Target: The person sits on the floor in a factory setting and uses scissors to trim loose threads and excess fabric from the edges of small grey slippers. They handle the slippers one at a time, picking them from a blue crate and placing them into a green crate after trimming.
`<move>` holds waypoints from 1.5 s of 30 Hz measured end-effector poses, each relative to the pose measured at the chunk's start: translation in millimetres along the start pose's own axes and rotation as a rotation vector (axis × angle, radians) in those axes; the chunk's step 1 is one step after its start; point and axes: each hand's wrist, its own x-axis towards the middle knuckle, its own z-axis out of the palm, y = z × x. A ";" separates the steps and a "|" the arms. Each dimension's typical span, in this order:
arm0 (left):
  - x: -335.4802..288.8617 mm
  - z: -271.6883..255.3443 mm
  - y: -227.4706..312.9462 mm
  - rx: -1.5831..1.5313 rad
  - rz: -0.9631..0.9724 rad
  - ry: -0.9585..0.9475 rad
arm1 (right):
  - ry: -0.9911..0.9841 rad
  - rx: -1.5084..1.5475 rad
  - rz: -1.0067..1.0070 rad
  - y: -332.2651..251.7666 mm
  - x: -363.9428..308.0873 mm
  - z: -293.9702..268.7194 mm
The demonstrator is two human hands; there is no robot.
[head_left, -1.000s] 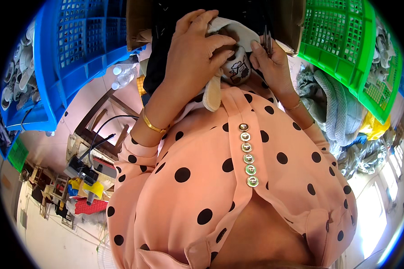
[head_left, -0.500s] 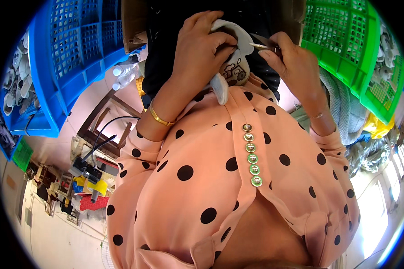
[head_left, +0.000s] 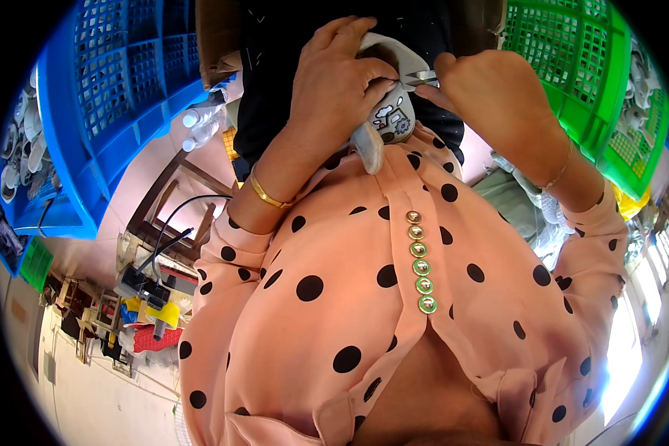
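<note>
My left hand (head_left: 333,93) pinches a small pale grey shoe upper (head_left: 392,119) against my lap. A dark printed picture shows on the piece, and one of its flaps hangs down over my shirt. From the right comes my right hand (head_left: 498,89), closed around a small pair of scissors (head_left: 424,76). The metal blades point left and reach the edge of the upper, close beside my left fingertips. The handles are hidden inside my right fist, and I cannot tell whether the blade tips touch the material.
On the left stands a blue plastic basket (head_left: 78,141) with several grey shoe pieces (head_left: 22,141). A green basket (head_left: 565,59) at the right holds similar pieces. Clear bottles (head_left: 201,126) lie beside the blue basket. Behind them are a wooden frame (head_left: 156,197) and a black cable.
My right hand has moved inward and rolled over, its back now turned up. The scissors have shifted onto the edge of the upper. My left hand keeps almost the same place.
</note>
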 end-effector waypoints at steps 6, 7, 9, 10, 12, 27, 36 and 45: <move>2.6 2.7 -0.9 0.022 0.014 0.005 | -0.075 -0.027 -0.026 0.1 8.4 -0.4; 2.7 3.0 -1.1 0.024 0.017 0.004 | -0.087 -0.031 -0.029 0.1 9.4 -0.5; 3.0 3.5 -1.6 0.028 0.022 0.001 | -0.089 -0.016 -0.030 -1.1 10.6 -1.3; 3.0 3.6 -2.3 0.027 0.025 -0.002 | -0.089 -0.009 -0.030 -1.8 11.2 -1.6; 3.0 4.0 -3.7 0.024 0.031 -0.008 | -0.085 -0.003 -0.037 -2.7 12.8 -1.9; 3.6 2.8 -10.5 -0.013 0.074 -0.043 | -0.114 -0.061 -0.110 -0.4 23.5 -2.9; 5.2 2.7 -5.0 0.004 0.072 -0.005 | -0.110 -0.021 -0.109 0.4 21.9 0.0; 6.9 1.8 -6.4 0.001 0.081 -0.011 | -0.173 -0.051 -0.133 -1.5 27.5 -6.7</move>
